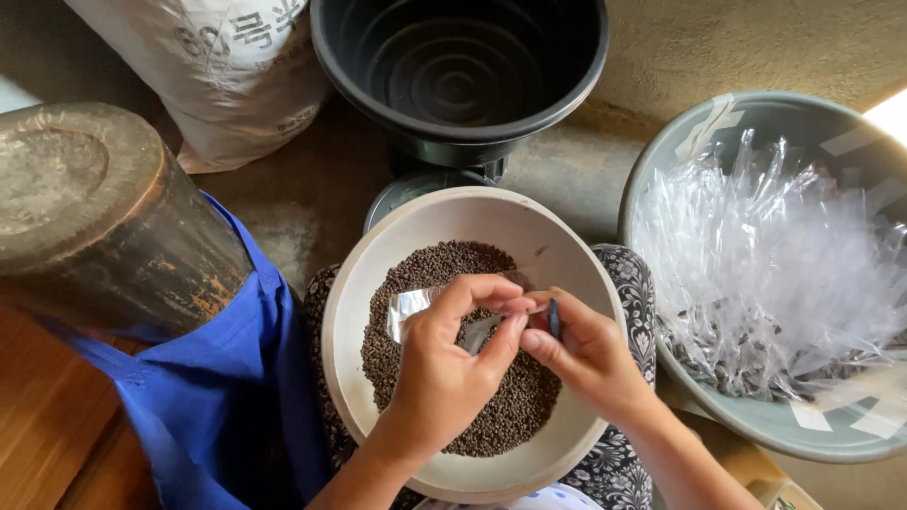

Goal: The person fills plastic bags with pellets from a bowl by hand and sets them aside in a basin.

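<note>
A cream bowl (359, 283) rests on my lap, holding a heap of small dark brown seeds (444, 269). Over the heap my left hand (444, 373) pinches a small clear plastic bag (408, 310) at its mouth. My right hand (590, 354) meets it from the right, its thumb and forefinger also on the bag's edge, with a thin blue strip (554, 318) between the fingers. Most of the bag is hidden behind my fingers.
At the right, a grey basin (756, 420) holds several clear plastic bags (765, 264), some with seeds in them. A black tub (463, 66) stands at the top, a white sack (217, 66) at the upper left, and a dark wooden cylinder (94, 217) over blue cloth (227, 387) on the left.
</note>
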